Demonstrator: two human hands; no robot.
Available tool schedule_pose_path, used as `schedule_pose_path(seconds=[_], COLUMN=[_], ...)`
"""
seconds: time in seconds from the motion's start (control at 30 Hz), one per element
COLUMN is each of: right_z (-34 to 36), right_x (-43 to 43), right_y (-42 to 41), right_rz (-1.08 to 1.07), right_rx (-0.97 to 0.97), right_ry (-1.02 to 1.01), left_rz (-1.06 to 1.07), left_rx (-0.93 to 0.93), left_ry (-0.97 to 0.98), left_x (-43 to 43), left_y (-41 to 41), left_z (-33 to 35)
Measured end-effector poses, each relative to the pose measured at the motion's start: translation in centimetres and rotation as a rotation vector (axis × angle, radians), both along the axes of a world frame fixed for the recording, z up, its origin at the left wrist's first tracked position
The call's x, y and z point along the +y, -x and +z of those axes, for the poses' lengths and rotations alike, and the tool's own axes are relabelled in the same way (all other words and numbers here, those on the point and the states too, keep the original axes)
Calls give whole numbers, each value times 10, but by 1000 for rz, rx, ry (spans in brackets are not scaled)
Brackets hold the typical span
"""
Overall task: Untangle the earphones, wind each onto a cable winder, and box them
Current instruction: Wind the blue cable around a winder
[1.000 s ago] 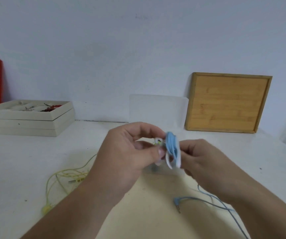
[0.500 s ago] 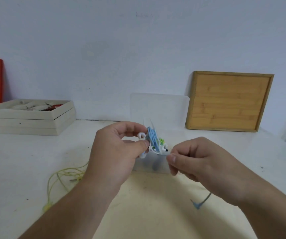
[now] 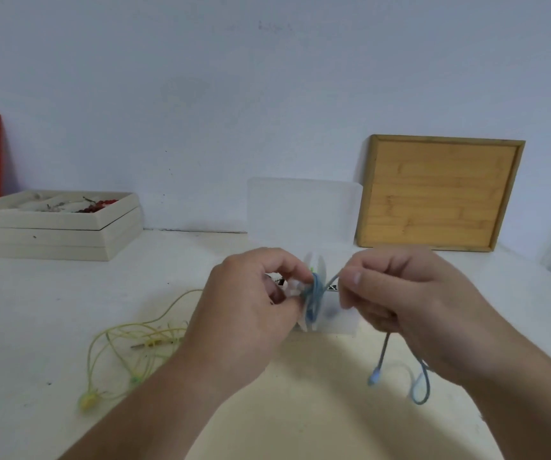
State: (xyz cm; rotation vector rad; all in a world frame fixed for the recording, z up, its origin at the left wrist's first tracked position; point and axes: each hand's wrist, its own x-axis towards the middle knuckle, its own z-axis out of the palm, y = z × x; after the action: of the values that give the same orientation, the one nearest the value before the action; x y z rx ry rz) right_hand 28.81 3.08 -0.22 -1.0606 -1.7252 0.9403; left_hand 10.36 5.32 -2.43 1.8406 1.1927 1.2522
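Presently, my left hand (image 3: 254, 313) holds the white cable winder (image 3: 314, 265) up over the bench (image 3: 35, 327). Its fingers (image 3: 284, 260) are curled and clamped on the winder's left side. The winder stands on edge, touching those fingertips on their right. Its two discs face left and right, so its axle runs across, from one hand toward the other. Several turns of the blue earphone cable (image 3: 314, 302) sit in the groove between the discs.

My right hand (image 3: 410, 303) is just beside the winder on its right, with its fingers (image 3: 355, 278) closed in a pinch on the free run of that cable. The run is short and slants from the pinch down-left into the groove. Below this hand the unwound tail hangs in a loop (image 3: 421, 390), with the plug (image 3: 373, 380) pointing down. I cannot tell whether the plug touches the bench.

Judgement: winding is in progress and only a little tail is left. The right hand is nearer the tail and should carry it round. The next turn depends on the cable meeting the groove square to the axle, or it may ride over a disc.

The yellow earphones (image 3: 128, 343) lie loose on the bench, down-left of my left fingers and well apart from the winder. The clear box (image 3: 304, 210) stands beyond both hands.
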Motion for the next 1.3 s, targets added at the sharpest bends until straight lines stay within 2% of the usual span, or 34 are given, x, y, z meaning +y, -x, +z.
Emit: schedule_pose_path(seconds=[0.13, 0.3, 0.57, 0.67, 0.8, 0.93, 1.13, 1.3], right_z=[1, 2, 4, 3, -2, -10, -19, -14], right_x=[3, 3, 4, 5, 8, 7, 8, 5], right_y=[-2, -3, -4, -5, -4, 7, 9, 9], right_rz=[-143, -334, -401, -376, -305, -92, 111, 139], right_rx=[80, -115, -114, -75, -125, -97, -186, -375], right_ry=[-15, -155, -83, -3, 79, 171, 201, 147], left_rz=[-65, -172, -321, -354, -365, -214, 57, 138], left_rx=[38, 59, -3, -74, -276, -416, -462, -354], left_ry=[18, 45, 108, 110, 113, 77, 37, -16], left_x=[-3, -6, -6, -5, -5, -4, 6, 9], left_y=[0, 0, 0, 0, 1, 1, 4, 5], left_z=[2, 4, 6, 6, 9, 10, 8, 5])
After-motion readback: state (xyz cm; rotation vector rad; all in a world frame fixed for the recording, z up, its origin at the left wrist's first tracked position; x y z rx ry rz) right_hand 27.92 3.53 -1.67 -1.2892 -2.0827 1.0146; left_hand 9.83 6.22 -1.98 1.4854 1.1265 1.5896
